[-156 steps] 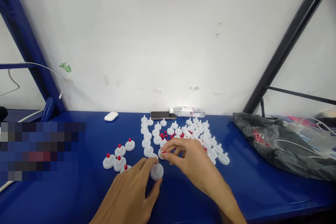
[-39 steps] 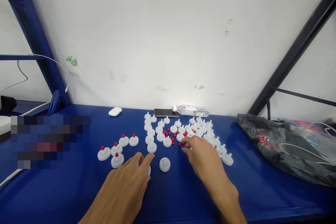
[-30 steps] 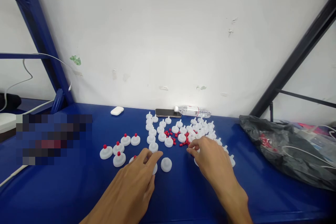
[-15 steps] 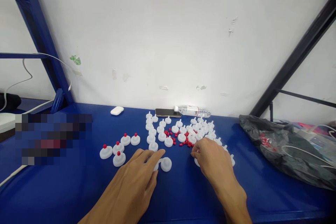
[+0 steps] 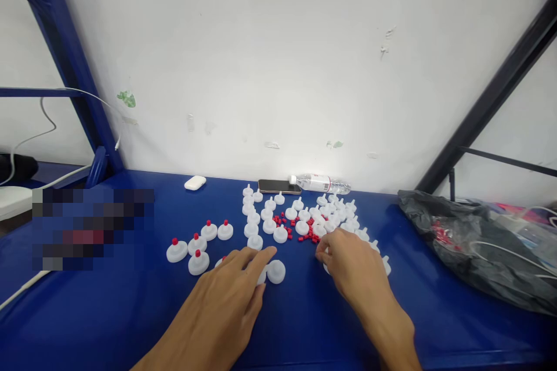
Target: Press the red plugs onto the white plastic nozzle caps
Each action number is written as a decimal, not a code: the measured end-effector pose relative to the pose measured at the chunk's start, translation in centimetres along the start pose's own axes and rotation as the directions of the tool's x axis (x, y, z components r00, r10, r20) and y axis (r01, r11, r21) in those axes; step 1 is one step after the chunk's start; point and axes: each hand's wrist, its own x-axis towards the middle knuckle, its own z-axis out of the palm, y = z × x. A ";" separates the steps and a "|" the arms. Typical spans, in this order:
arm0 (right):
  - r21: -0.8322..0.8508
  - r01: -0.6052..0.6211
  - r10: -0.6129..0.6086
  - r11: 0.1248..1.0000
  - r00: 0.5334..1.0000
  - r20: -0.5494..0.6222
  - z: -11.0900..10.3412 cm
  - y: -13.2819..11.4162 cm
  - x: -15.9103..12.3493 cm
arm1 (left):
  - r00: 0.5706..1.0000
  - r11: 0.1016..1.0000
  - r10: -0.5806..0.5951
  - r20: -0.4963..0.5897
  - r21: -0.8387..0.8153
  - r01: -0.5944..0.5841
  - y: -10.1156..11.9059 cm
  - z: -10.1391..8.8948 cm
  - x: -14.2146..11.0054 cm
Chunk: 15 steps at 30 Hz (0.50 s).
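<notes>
My left hand (image 5: pixel 230 295) is over the blue table with the thumb and index finger curved around a white nozzle cap (image 5: pixel 261 276), mostly hidden by the fingers. Beside it a second white nozzle cap (image 5: pixel 275 272) rests on the table. The fingertips of my right hand (image 5: pixel 354 266) are pinched together at the near edge of the white caps; whatever is between them is hidden. Just beyond lie small red tips (image 5: pixel 311 235) in a loose pile. A red-tipped white cap (image 5: pixel 198 262) stands to the left, with several like it.
Many plain white nozzle caps (image 5: pixel 333 217) stand at the middle and right. Along the wall are a phone (image 5: pixel 279 186), a clear water bottle (image 5: pixel 322 182) and a white case (image 5: pixel 195 183). A dark plastic bag (image 5: pixel 470 255) lies at right; metal posts rise at both sides.
Another red-tipped cap now peeks out behind my left hand. Both hands are nearly where they were; the whole view has shifted slightly.
</notes>
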 end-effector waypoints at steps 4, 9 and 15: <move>0.265 0.098 -0.078 0.959 0.993 -0.087 -0.2 -0.3 0.1 | 1.000 0.999 -0.005 -0.025 -0.042 0.004 -0.2 0.0 0.0; 0.792 0.231 -0.309 0.565 0.950 -0.056 -1.5 -1.4 -0.7 | 0.996 0.996 -0.051 -0.079 -0.070 0.046 0.0 -0.3 0.3; 0.881 0.226 -0.393 0.415 0.918 -0.050 -2.0 -2.3 -1.7 | 0.992 0.997 -0.074 -0.098 -0.011 0.073 0.6 -1.1 0.6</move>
